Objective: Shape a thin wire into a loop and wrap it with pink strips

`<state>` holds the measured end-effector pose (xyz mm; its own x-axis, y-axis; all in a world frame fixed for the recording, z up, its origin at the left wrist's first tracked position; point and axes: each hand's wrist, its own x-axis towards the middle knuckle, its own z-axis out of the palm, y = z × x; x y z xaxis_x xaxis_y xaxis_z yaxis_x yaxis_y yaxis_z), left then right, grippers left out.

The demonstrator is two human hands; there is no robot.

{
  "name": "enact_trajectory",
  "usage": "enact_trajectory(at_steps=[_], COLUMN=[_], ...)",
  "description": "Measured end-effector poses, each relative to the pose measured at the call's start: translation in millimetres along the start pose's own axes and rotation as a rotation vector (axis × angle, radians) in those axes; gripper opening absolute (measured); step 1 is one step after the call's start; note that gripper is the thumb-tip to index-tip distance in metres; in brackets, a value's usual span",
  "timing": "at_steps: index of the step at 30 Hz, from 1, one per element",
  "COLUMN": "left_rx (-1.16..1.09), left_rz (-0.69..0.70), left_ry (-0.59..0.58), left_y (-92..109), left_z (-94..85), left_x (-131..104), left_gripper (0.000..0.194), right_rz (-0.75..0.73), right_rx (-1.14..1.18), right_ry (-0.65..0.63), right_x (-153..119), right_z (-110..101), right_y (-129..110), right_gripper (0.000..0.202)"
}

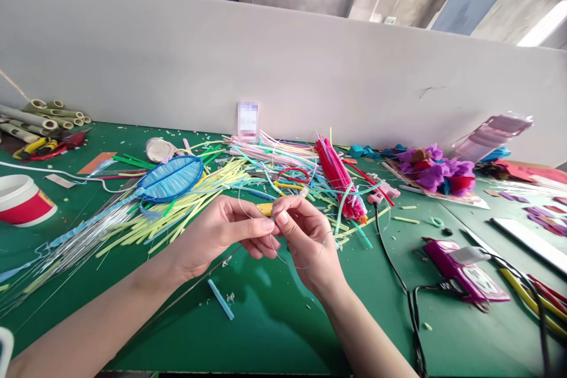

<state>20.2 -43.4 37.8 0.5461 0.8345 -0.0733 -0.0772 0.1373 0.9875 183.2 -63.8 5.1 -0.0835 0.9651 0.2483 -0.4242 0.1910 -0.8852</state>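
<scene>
Fingers of the left hand [237, 227] and right hand [308, 239] pinch thin wire [276, 253], its ends indistinct, half-hiding a yellow piece [264, 208] near pale-yellow strips [212, 186].

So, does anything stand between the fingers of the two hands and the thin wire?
Nothing visible does: the left hand and right hand come together with their fingertips at the thin wire. The loose yellow strips lie beyond the left hand, not between.

Single head-worn view, facing forward and down over a green table [274, 331] — left hand [241, 227] and right hand [308, 242] close by at mid-frame, pale partition [177, 65] farther off across the upper frame.
</scene>
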Motion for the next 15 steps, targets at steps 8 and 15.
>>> enact_trajectory(at_steps=[8, 15], left_rx=[-0.032, -0.009], left_rz=[0.032, 0.001], left_ry=[0.014, 0.034], left_y=[-3, -4], left_z=[-0.4, -3.4], left_x=[1, -1], left_gripper=[0.015, 0.017], right_rz=[0.032, 0.127], right_rx=[0.021, 0.032], right_ry=[0.047, 0.111], right_x=[0, 0], right_z=[-1, -12], right_y=[1, 3], right_gripper=[0.007, 0.015])
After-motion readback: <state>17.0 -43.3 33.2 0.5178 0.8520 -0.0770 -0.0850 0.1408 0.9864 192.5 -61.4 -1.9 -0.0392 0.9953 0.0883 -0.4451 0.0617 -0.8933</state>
